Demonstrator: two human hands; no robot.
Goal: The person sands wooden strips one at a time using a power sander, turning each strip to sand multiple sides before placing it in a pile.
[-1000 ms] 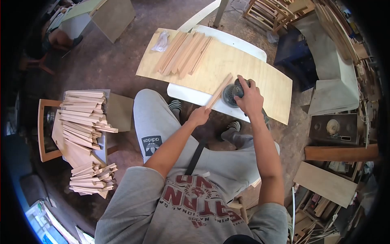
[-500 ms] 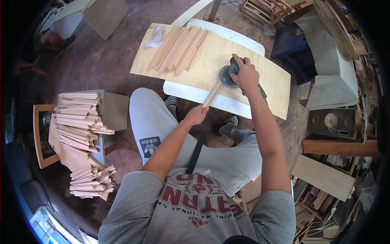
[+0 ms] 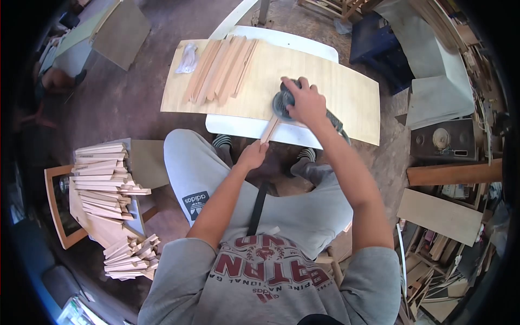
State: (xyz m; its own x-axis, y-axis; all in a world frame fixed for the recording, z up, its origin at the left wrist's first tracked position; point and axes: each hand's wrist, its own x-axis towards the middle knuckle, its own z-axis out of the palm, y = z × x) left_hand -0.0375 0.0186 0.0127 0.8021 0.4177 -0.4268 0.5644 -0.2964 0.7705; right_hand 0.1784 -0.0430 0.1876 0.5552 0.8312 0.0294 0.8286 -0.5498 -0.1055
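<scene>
My right hand (image 3: pixel 306 103) gripping the sander (image 3: pixel 283 103), my left hand (image 3: pixel 252 156) pinching the wood strip (image 3: pixel 269 130) at the plywood board (image 3: pixel 346 97) near edge, bare board rightward.

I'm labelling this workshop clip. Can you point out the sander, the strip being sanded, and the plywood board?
sander (image 3: pixel 281 104): head view, on its round dark body.
wood strip (image 3: pixel 269 130): head view, mid-length, below the sander.
plywood board (image 3: pixel 346 97): head view, bare right part.

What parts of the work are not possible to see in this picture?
- Head view: the right hand covers most of the sander.
- The sander hides the far end of the strip, so the contact cannot be seen.
- The left hand covers the strip's near end.
</scene>
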